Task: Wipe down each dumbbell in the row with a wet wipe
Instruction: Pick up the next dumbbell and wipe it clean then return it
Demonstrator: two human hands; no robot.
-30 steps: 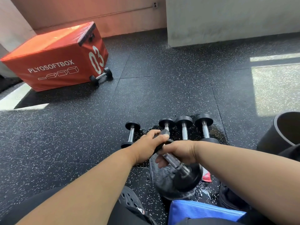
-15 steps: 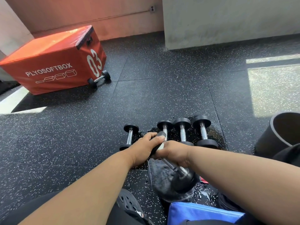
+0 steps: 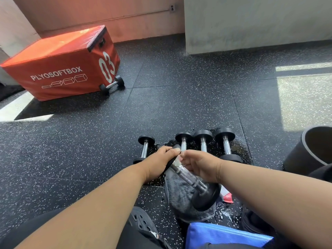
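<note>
One dumbbell runs diagonally (far end gripped by left hand), right hand pinching the wet wipe at that end of the handle.

Both bare forearms reach forward and converge. The left hand curls its fingers over the far head of a dumbbell. The right hand pinches a wet wipe round the bar, fingertips just beside the left fingertips.
</note>
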